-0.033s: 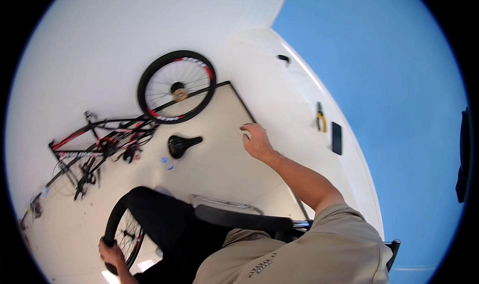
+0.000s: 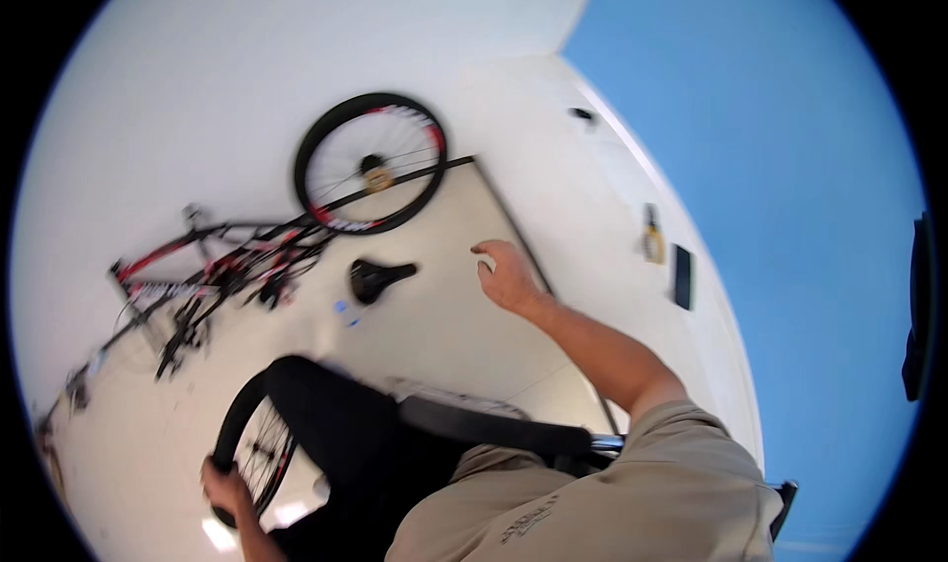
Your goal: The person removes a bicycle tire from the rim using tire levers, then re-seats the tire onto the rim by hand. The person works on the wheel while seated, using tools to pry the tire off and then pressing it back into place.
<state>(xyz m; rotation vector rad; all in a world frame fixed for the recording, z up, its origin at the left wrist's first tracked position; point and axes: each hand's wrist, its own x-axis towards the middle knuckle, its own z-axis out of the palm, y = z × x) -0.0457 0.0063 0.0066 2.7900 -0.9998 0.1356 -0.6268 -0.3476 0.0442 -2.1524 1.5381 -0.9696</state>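
My left hand [image 2: 224, 490] is closed on the black tyre of a bicycle wheel [image 2: 259, 448] at lower left, beside my leg in black trousers. My right hand [image 2: 499, 271] is raised, thumb and forefinger apart in a loose curve, holding nothing. In the view it appears nearest a black saddle [image 2: 375, 281], left of it on the floor. Beyond lie a bicycle frame [image 2: 222, 256] in black and red and a second wheel [image 2: 326, 127] with a gold-coloured hub part. A padded black armrest [image 2: 494, 424] crosses below my right arm.
A white ledge [image 2: 622, 167] on the right holds yellow-handled pliers [image 2: 653, 236], a dark phone [image 2: 682, 278] and a small black object [image 2: 583, 116]. A blue surface [image 2: 810, 167] fills the right side, with a dark item [image 2: 916, 305] at its rim. Small blue objects [image 2: 346, 312] lie near the saddle.
The surrounding scene has shifted slightly right and up in the picture and is more blurred. My hands keep much the same shape and place, the left still on the tyre.
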